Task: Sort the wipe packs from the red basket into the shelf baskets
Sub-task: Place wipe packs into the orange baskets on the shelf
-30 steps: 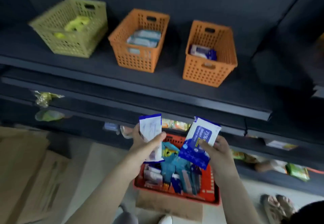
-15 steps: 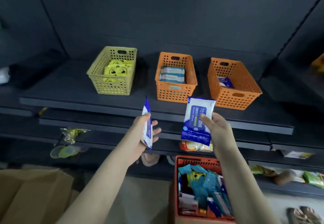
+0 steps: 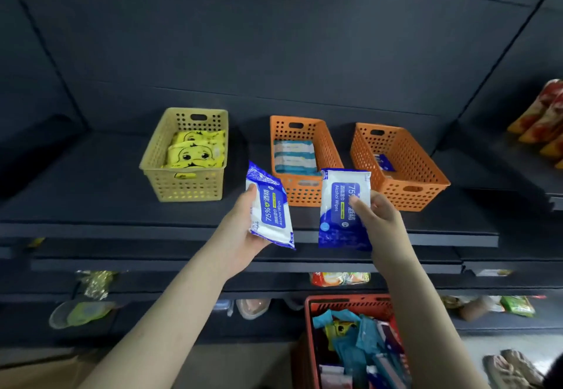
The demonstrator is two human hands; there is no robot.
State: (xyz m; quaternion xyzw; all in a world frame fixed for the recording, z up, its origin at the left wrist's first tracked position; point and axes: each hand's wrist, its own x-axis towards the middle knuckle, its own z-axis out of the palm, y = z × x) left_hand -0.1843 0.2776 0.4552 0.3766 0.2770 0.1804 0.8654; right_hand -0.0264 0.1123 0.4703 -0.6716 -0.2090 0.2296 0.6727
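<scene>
My left hand (image 3: 243, 230) grips a blue-and-white alcohol wipe pack (image 3: 269, 210), raised in front of the shelf edge. A second pack of the same kind (image 3: 342, 205) is held by my right hand (image 3: 377, 221), below the middle orange basket (image 3: 304, 189). That basket holds pale blue striped packs. To its right stands another orange basket (image 3: 408, 187) with a blue pack inside. A yellow-green basket (image 3: 182, 184) on the left holds yellow packs. The red basket (image 3: 313, 321) with several mixed packs sits low, under my right arm.
The three baskets stand on a dark shelf (image 3: 91, 205). Lower shelves carry loose snack packets (image 3: 339, 279) and wrapped items (image 3: 82, 312). Red-orange bags (image 3: 545, 120) lie on the shelf at far right. Sandals (image 3: 511, 367) rest on the floor at lower right.
Both hands have risen from over the red basket to shelf height with their packs. The view has tilted up and the shelf baskets look closer.
</scene>
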